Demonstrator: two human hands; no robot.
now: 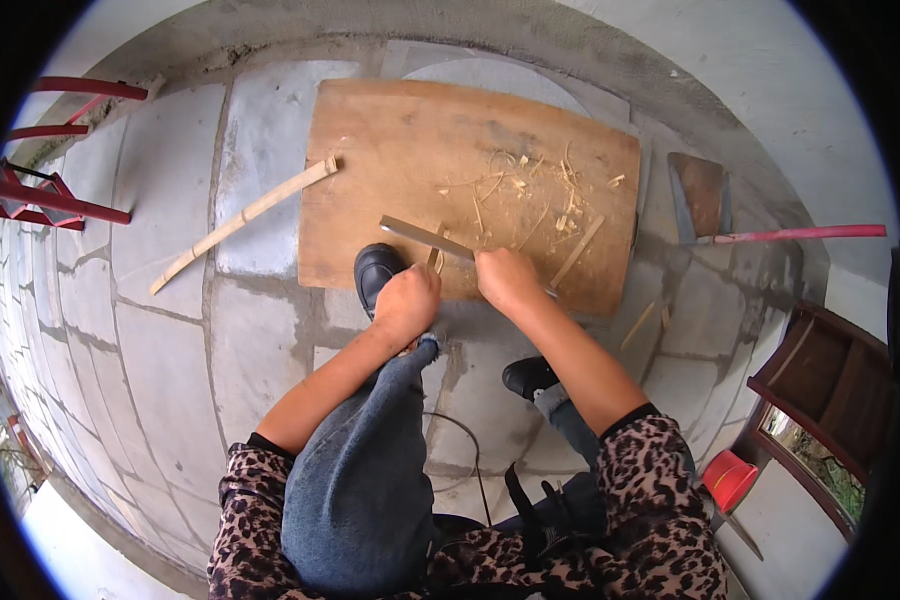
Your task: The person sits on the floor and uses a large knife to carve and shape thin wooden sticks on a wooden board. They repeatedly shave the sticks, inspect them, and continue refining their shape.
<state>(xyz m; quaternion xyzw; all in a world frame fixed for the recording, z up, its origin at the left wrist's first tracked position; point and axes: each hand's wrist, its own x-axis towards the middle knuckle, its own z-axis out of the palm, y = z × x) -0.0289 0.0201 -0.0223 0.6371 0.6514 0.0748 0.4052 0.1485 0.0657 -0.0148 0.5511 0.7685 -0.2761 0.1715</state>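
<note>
My right hand (507, 280) is closed around the handle of a knife with a long, straight metal blade (425, 237). The blade points left, over the near part of a wooden board (390, 130). Just left of it, my left hand (408, 302) is closed, gripping a thin bamboo strip (435, 252). That strip's upper end meets the blade; my fingers hide the rest. My black shoe (375, 272) is beside the left hand, at the board's near edge. Curled shavings and short slivers (570, 200) lie on the board's right half, with a longer flat strip (576, 252).
A long split bamboo piece (240, 220) leans from the stone floor (160, 340) onto the board's left edge. Red metal frames (60, 205) stand far left. At right are a shovel with a pink handle (800, 233), a dark wooden chair (825, 380) and a red container (730, 482).
</note>
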